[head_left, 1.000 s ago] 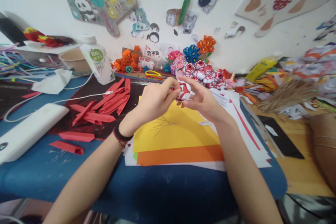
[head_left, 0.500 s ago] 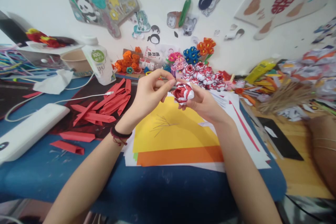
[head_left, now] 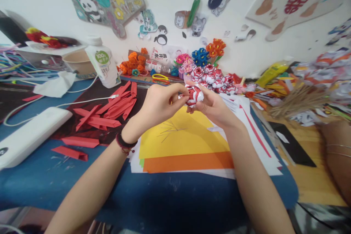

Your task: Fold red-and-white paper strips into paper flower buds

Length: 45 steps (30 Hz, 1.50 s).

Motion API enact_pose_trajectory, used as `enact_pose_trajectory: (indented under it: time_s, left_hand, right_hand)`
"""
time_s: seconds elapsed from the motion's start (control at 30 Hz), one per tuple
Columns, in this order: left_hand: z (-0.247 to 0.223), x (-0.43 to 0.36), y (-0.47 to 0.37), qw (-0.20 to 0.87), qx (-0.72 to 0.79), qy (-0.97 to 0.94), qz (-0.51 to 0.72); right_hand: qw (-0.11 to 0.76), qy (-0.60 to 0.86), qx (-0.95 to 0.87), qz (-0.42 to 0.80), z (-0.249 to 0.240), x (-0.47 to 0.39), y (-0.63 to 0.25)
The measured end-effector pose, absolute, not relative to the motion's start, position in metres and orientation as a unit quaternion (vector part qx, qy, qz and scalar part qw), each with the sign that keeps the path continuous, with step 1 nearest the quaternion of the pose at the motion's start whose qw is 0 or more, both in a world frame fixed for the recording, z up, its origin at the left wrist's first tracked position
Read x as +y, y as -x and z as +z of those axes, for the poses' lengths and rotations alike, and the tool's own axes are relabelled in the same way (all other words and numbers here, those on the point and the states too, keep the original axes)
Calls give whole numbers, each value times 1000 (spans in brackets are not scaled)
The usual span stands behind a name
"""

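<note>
A red and white folded paper flower (head_left: 195, 95) is held up over the sheets of paper. My right hand (head_left: 215, 106) is closed around its right side and underside. The thumb and fingertips of my left hand (head_left: 166, 100) pinch at the flower's left edge; its other fingers are curled. Below lie a yellow sheet (head_left: 181, 137) with several thin wire pieces (head_left: 171, 128) on it, an orange sheet (head_left: 189, 162) and white paper (head_left: 260, 146). Folded red paper strips (head_left: 117, 106) lie in a pile left of my left hand.
Finished red and white flowers (head_left: 212, 76) cluster behind my hands, beside yellow-handled scissors (head_left: 161, 78). A white power bank (head_left: 33, 137) with a cable and a white bottle (head_left: 102, 64) stand left. Another person's arm (head_left: 338, 153) rests at the right, near a dark tablet (head_left: 292, 144).
My left hand has moved right and its fingertips now pinch the flower's edge. The flower has turned, so its opening faces more to the left.
</note>
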<state>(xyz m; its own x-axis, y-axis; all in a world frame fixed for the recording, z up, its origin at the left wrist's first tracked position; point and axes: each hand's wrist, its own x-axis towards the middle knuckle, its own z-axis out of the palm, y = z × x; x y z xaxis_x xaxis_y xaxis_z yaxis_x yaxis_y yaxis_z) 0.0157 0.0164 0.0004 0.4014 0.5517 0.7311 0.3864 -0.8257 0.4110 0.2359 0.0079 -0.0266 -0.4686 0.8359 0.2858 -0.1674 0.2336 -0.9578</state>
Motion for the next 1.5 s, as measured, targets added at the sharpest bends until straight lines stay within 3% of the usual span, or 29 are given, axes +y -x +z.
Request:
enact_pose_trajectory:
  time_s: [0.37, 0.67, 0.93, 1.5]
  left_hand:
    - [2, 16, -10, 4, 327, -849, 416]
    - [-3, 12, -18, -138, 335, -836, 412]
    - [2, 17, -11, 93, 321, -825, 455]
    - [2, 24, -7, 171, 285, -832, 444]
  right_hand:
    - [432, 317, -666, 519, -25, 7, -234]
    - [435, 320, -673, 505, -30, 11, -226]
    - [458, 312, -668, 497, -31, 11, -231]
    - [458, 323, -666, 492, -31, 11, -232]
